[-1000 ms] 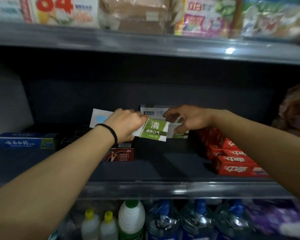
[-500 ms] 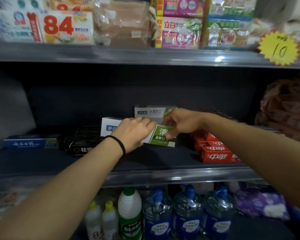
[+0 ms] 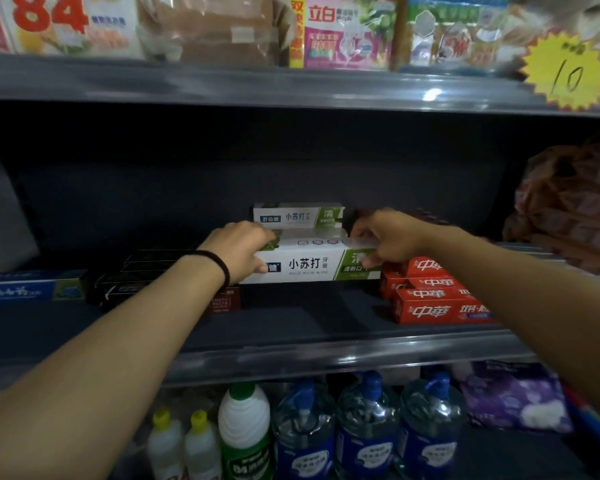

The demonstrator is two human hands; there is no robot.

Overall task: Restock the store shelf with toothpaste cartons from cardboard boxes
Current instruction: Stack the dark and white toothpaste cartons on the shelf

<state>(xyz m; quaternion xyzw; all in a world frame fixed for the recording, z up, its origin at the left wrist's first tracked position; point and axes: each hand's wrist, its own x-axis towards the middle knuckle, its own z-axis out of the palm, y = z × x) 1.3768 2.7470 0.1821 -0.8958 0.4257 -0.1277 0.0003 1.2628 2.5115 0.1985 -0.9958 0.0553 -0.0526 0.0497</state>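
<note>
You've got the white-and-green carton [image 3: 309, 266] lengthwise, printed face toward the aisle, one hand on each end. That's the right hold for keeping it square while it goes down. Left hand [image 3: 238, 251] is curled round the left end, thumb on the front face. Right hand [image 3: 383, 242] pinches the right end, fingertips on the green panel. The carton sits mid-shelf [image 3: 291, 332], between the black cartons [image 3: 146, 277] on the left and the red cartons [image 3: 430, 294] on the right. Can't tell if its bottom edge is touching the shelf yet.

A matching carton [image 3: 297, 216] stands farther back, same orientation, so my guess is you're building the front row of that facing. The red stack just beside your right knuckles looks like the snag risk. Ease the right end in first, then let go. No cardboard box is in view.
</note>
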